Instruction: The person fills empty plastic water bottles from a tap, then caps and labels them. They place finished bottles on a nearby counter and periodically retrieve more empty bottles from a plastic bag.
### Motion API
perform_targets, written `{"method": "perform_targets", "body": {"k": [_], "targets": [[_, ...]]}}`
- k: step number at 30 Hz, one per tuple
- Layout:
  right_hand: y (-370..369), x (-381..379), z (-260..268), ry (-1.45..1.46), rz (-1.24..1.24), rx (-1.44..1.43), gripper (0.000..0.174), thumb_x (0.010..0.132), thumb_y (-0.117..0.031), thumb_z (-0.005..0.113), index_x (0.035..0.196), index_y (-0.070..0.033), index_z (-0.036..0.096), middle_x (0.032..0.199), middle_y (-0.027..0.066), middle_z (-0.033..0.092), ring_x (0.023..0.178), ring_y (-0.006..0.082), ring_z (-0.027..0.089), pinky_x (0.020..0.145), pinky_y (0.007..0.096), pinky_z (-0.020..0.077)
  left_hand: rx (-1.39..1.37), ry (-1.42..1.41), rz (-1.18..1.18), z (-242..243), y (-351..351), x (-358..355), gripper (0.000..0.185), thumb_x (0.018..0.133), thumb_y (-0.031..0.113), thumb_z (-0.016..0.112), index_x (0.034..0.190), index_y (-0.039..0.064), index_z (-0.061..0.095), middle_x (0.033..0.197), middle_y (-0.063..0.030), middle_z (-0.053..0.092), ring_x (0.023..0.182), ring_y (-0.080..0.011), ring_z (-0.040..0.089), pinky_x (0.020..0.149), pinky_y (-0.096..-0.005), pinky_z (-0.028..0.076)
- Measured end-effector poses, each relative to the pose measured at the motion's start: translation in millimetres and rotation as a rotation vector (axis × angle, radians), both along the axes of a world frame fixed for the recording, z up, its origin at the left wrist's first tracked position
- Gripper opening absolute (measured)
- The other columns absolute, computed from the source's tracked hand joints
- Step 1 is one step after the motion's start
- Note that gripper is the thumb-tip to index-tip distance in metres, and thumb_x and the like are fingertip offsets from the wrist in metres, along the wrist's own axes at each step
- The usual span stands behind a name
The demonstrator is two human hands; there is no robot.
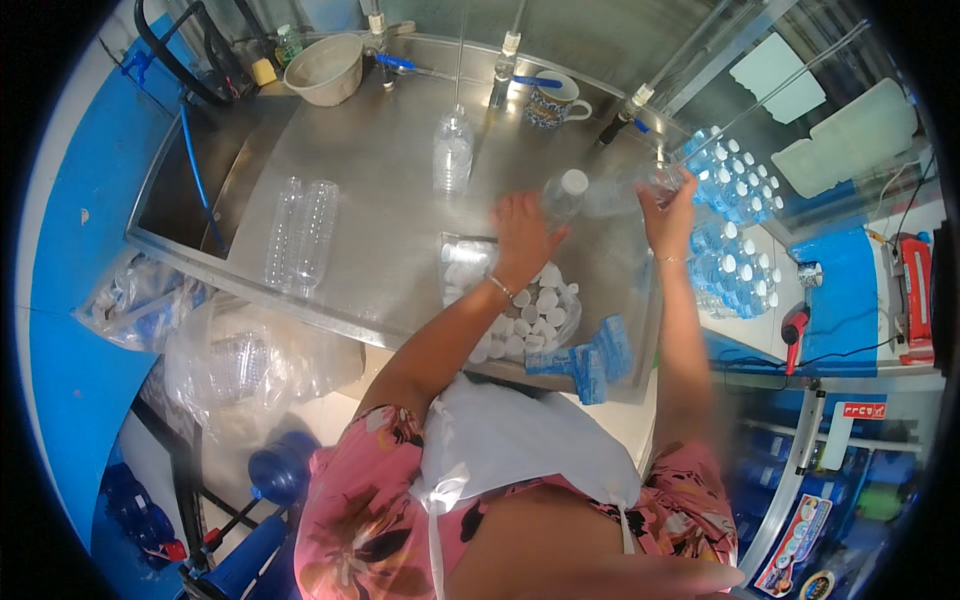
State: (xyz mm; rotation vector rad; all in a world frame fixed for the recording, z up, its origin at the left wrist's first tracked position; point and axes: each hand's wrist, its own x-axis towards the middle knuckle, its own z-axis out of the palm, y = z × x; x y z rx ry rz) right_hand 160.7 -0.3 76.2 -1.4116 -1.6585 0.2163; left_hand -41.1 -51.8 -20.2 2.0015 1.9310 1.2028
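Observation:
My right hand (666,225) grips a clear plastic bottle (660,178) at the sink's right side, where a thin metal filling rod (772,90) comes down to it. Just left of that, a white-capped clear bottle (566,196) stands by the thumb side of my left hand (525,232). The left hand is slightly blurred, and whether its fingers close around that bottle is unclear. Below my left wrist lies a clear bag of white caps (536,307). Blue printed labels (589,358) lie in bundles beside the bag. Another clear bottle (453,154) hangs around a second rod.
Two clear bottles (304,236) lie on the steel counter (375,165). A bowl (326,71) and a patterned mug (553,101) stand along the back. Capped, labelled bottles (731,180) crowd the right shelf, near a red heat gun or dryer (795,334). Plastic bags (232,360) hang at the left edge.

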Motion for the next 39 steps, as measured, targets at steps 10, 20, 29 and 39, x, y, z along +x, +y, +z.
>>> {"method": "perform_targets", "body": {"k": [10, 20, 29, 39], "targets": [[-1, 40, -117, 1.711, 0.411, -1.272, 0.046, 0.088, -0.044, 0.061, 0.106, -0.002, 0.060, 0.089, 0.0183, 0.064, 0.073, 0.0298, 0.066, 0.054, 0.0304, 0.0572, 0.039, 0.059, 0.032, 1, -1, -1, 0.078, 0.073, 0.049, 0.073, 0.124, -0.001, 0.043, 0.113, -0.0142, 0.048, 0.109, -0.0307, 0.042, 0.093, -0.0484, 0.032], [-23, 24, -11, 0.949, 0.348, -0.851, 0.046, 0.090, -0.036, 0.062, 0.117, 0.001, 0.053, 0.101, 0.0212, 0.065, 0.080, 0.0254, 0.068, 0.057, 0.0318, 0.0558, -0.017, -0.057, -0.032, -11, 5, 2, 0.083, 0.072, 0.045, 0.076, 0.128, -0.004, 0.039, 0.119, -0.0203, 0.047, 0.114, -0.0371, 0.044, 0.094, -0.0485, 0.034], [-23, -19, -29, -0.061, -0.049, -0.098, 0.064, 0.073, -0.025, 0.081, 0.121, 0.002, 0.049, 0.109, 0.0221, 0.064, 0.089, 0.0324, 0.068, 0.071, 0.0376, 0.0530, 0.131, -0.448, -0.257, -26, 27, -3, 0.094, 0.066, 0.033, 0.084, 0.134, -0.006, 0.033, 0.130, -0.0269, 0.047, 0.116, -0.0388, 0.052, 0.096, -0.0429, 0.043], [-58, -30, 17, -0.033, 0.253, 0.308, 0.053, 0.087, -0.027, 0.069, 0.128, 0.002, 0.051, 0.118, 0.0200, 0.060, 0.101, 0.0333, 0.064, 0.090, 0.0358, 0.0477, -0.097, -0.409, -0.547, 54, -26, -26, 0.077, 0.061, 0.023, 0.084, 0.124, -0.003, 0.049, 0.102, -0.0175, 0.064, 0.090, -0.0309, 0.066, 0.078, -0.0375, 0.052]]}}
